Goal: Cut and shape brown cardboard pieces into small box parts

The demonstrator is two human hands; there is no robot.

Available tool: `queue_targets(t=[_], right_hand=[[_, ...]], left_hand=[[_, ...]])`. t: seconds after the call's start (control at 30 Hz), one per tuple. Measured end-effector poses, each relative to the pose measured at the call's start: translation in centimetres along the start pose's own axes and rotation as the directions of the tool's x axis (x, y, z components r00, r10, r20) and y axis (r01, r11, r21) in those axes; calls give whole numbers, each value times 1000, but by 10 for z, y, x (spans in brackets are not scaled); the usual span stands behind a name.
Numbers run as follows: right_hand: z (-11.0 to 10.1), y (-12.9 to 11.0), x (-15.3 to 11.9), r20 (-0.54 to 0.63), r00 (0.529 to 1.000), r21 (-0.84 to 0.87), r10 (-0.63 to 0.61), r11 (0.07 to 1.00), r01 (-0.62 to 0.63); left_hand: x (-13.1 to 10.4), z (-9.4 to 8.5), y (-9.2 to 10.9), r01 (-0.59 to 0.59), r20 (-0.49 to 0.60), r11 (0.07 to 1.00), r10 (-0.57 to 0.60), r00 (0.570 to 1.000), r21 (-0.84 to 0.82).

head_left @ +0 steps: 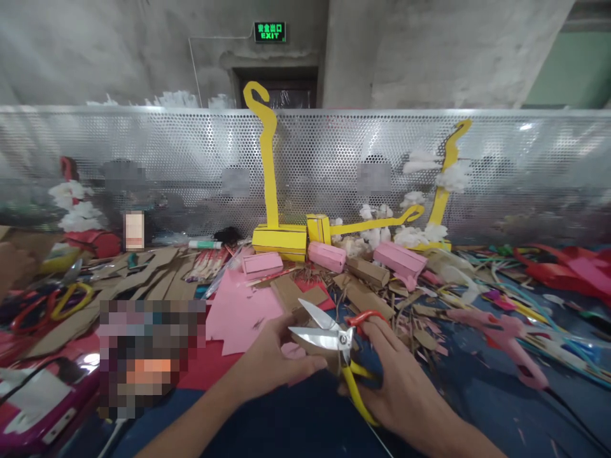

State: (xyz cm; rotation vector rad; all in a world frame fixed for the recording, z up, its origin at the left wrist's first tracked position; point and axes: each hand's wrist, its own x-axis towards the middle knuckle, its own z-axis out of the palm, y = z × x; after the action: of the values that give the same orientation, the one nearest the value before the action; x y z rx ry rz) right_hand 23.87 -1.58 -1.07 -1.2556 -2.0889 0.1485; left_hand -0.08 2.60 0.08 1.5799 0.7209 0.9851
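Silver-bladed scissors (343,340), grasped in the right hand (400,375) by their red-and-yellow handles (357,395), pointed leftward, blades (315,338) parted, over the small cardboard piece (310,349) the left hand (270,356) held.

The scissors (343,341) are sitting in the right hand (397,376), above the table's (248,434) near side; the left hand (268,360) is hovering just to their left; before both hands, cardboard scraps (366,296) are lying about; a sheet (243,312) is lying left of them, cardboard strips (151,270) farther left; a glue gun (506,329) is resting to the right; behind the sheet, a box (279,240) is standing before a partition (181,137); beyond, an exit sign (270,32) is hanging above a doorway (300,79).
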Motion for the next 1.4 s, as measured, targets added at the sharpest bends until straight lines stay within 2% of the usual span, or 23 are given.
queue_targets(t=[0.1,0.27,0.37,0.5,0.63,0.9,1.23,1.4], right_hand=[[1,-2,-1,1,1000,11,9,1000,-9],[3,8,-2,34,999,41,28,999,-29],[2,8,0,42,997,47,70,996,-72],[-1,5,1,21,998,60,52,997,-53],[-1,5,2,2,999,50,49,998,-49],[-4,1,4,-45,998,47,36,998,-34],[-3,-2,3,-73,997,86,36,996,-30],[-4,-2,3,-48,996,124,72,990,-66]], left_hand=[[0,1,1,11,-11,1000,-11,1000,-7],[-1,0,-6,37,0,999,-37,999,-13],[-1,-2,-8,23,1,999,-23,1000,36],[-1,-2,-4,12,-15,995,-10,1000,97],[-2,-2,-2,51,-14,997,-50,999,57],[-3,-4,-12,70,-83,998,-69,994,9],[-3,1,-8,52,-48,992,-58,997,-115],[-2,-1,-12,39,-55,994,-45,997,-101]])
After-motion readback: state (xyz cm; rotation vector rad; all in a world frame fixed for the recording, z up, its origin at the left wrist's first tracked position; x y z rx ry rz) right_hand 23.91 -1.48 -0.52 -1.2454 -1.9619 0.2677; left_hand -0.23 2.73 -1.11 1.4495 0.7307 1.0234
